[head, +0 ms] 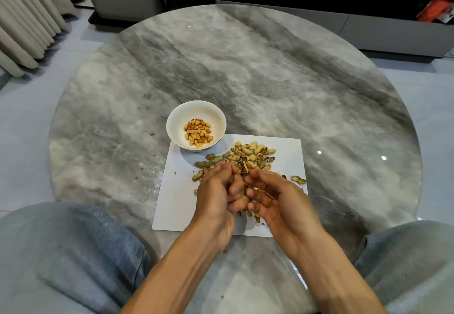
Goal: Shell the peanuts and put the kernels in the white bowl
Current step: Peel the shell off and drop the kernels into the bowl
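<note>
Peanut (245, 186) half-hidden between curled fingers (235, 188)

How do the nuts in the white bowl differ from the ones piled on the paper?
The kernels in the white bowl are shelled, small, smooth and orange-yellow; the peanuts on the paper are larger, pale tan, mostly in ridged shells, some split open. The kernels sit heaped in the bowl; the peanuts spread loosely.

A: Your left hand (217, 191) and right hand (272, 197) cover whatever's between the fingers. Can't tell if it's nut or shell.

B: The peanut pile (242, 157)?

A: Your knuckles hide its near edge, and part of the white paper (177, 205).

B: Specks on the table (245, 73)?

A: Too small to tell. Your knees are cut off by the side edges, forearms by the bottom edge.
</note>
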Motion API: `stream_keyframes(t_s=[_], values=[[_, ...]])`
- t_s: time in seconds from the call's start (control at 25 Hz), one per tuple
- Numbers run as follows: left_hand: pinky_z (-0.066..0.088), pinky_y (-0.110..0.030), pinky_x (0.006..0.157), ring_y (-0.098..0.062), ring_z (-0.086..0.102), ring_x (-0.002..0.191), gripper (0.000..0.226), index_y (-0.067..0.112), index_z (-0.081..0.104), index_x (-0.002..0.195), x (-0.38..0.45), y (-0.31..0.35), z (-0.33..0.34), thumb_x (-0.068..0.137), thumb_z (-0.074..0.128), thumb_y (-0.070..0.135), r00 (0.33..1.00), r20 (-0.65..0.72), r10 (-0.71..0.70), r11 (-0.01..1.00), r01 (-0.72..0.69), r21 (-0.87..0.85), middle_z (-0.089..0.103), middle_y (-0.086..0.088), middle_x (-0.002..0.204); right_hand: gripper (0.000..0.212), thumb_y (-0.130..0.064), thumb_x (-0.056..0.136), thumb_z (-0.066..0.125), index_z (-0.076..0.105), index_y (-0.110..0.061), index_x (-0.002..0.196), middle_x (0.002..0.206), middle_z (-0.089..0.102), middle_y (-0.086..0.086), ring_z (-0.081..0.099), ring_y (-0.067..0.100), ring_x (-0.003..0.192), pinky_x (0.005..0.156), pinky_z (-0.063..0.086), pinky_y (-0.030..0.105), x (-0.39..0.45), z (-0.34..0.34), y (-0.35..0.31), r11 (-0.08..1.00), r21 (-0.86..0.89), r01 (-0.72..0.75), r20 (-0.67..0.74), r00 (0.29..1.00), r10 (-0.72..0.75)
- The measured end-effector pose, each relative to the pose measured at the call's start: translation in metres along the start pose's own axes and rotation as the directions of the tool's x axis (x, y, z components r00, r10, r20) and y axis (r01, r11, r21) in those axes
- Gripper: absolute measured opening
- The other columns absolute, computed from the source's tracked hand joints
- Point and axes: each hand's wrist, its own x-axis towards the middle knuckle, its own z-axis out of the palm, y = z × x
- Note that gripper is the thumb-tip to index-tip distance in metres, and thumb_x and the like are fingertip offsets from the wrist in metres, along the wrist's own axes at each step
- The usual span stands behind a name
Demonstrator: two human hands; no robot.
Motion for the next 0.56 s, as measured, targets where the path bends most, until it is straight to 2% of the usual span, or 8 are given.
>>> stream_keyframes(t_s=[0.2, 0.32, 0.44, 0.52, 0.56], values=[[0.019, -0.017, 0.034, -0.007, 0.023, 0.04, 0.03, 0.011, 0.045, 0.078, 0.0036, -0.0019, -0.0023, 0.106, 0.038, 0.019, 0.996, 0.004, -0.084, 0.99, 0.084, -0.111, 0.031, 0.0, 0.052, 0.016, -0.013, 0.095, 0.059, 0.07, -0.004, 0.102, 0.087, 0.071, 0.007, 0.06, 0.017, 0.07, 0.062, 0.048, 0.03, -0.0013, -0.001, -0.0002, 0.999, -0.037, 0.024, -0.017, 1.0, -0.025], [0.035, -0.018, 0.036, -0.01, 0.044, 0.045, 0.034, 0.007, 0.054, 0.081, 0.0016, 0.0002, -0.0022, 0.105, 0.043, 0.029, 0.988, 0.047, -0.145, 0.97, 0.152, -0.191, 0.052, -0.006, 0.059, 0.015, -0.013, 0.096, 0.058, 0.071, -0.006, 0.097, 0.083, 0.072, 0.006, 0.063, 0.015, 0.066, 0.06, 0.047, 0.029, -0.0033, -0.0001, -0.0024, 0.999, -0.041, 0.033, -0.018, 0.999, -0.034], [0.058, -0.023, 0.057, -0.022, 0.072, 0.077, 0.049, -0.003, 0.066, 0.102, -0.0014, 0.0048, -0.0014, 0.104, 0.04, 0.038, 0.975, 0.119, -0.189, 0.942, 0.214, -0.258, 0.074, -0.018, 0.093, 0.018, -0.015, 0.097, 0.057, 0.074, -0.007, 0.097, 0.08, 0.072, 0.004, 0.063, 0.015, 0.066, 0.056, 0.048, 0.028, -0.0028, -0.0006, -0.0061, 0.993, -0.089, 0.083, -0.069, 0.994, -0.089], [0.062, -0.027, 0.073, -0.027, 0.074, 0.095, 0.056, -0.006, 0.064, 0.115, -0.0018, 0.0066, -0.0018, 0.104, 0.038, 0.043, 0.968, 0.141, -0.206, 0.926, 0.24, -0.29, 0.072, -0.022, 0.109, 0.019, -0.022, 0.096, 0.062, 0.076, -0.012, 0.089, 0.076, 0.072, 0.002, 0.062, 0.018, 0.067, 0.059, 0.05, 0.034, 0.0007, -0.0038, -0.0071, 0.967, -0.219, 0.128, -0.14, 0.977, -0.161], [0.061, -0.029, 0.078, -0.028, 0.073, 0.1, 0.057, -0.006, 0.063, 0.118, -0.002, 0.0072, -0.0019, 0.104, 0.038, 0.044, 0.968, 0.14, -0.21, 0.922, 0.244, -0.301, 0.072, -0.023, 0.112, 0.019, -0.027, 0.094, 0.066, 0.077, -0.017, 0.081, 0.075, 0.071, 0.001, 0.062, 0.019, 0.067, 0.061, 0.051, 0.038, 0.0015, -0.0051, -0.0062, 0.931, -0.32, 0.176, -0.188, 0.951, -0.245]])
